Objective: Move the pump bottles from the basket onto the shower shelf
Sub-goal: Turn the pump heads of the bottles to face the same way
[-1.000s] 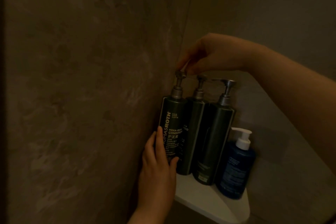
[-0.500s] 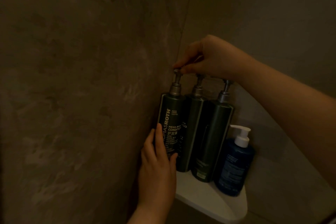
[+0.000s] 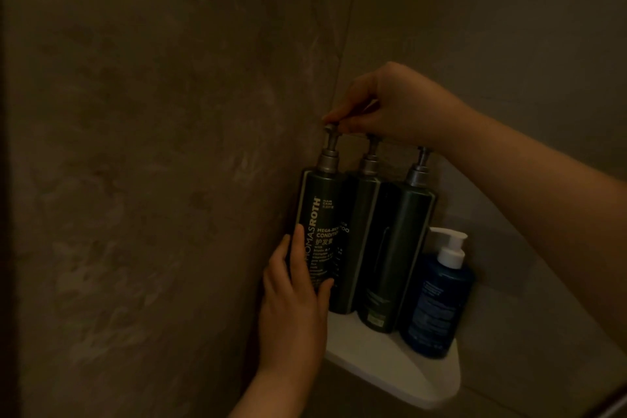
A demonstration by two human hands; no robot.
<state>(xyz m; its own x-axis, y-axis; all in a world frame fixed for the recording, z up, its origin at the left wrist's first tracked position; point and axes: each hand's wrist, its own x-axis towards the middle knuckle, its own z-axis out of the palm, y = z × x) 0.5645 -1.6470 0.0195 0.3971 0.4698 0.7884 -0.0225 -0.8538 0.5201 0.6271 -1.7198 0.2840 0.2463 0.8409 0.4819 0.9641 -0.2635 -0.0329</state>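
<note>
Three tall dark green pump bottles stand side by side on a white corner shelf. My left hand wraps the lower body of the leftmost one, the conditioner bottle. My right hand reaches over from the right and pinches that bottle's metal pump head. The middle bottle and the right green bottle stand untouched, their pump tops partly hidden under my right hand. A shorter blue bottle with a white pump stands at the shelf's right end. The basket is out of view.
The shelf sits in a dim shower corner between two stone-look tiled walls. The leftmost bottle stands close against the left wall. A strip of bare shelf shows in front of the bottles.
My right hand has slid a little lower and further over the pump heads, covering the right bottle's spout. My left hand stays on the conditioner bottle.
</note>
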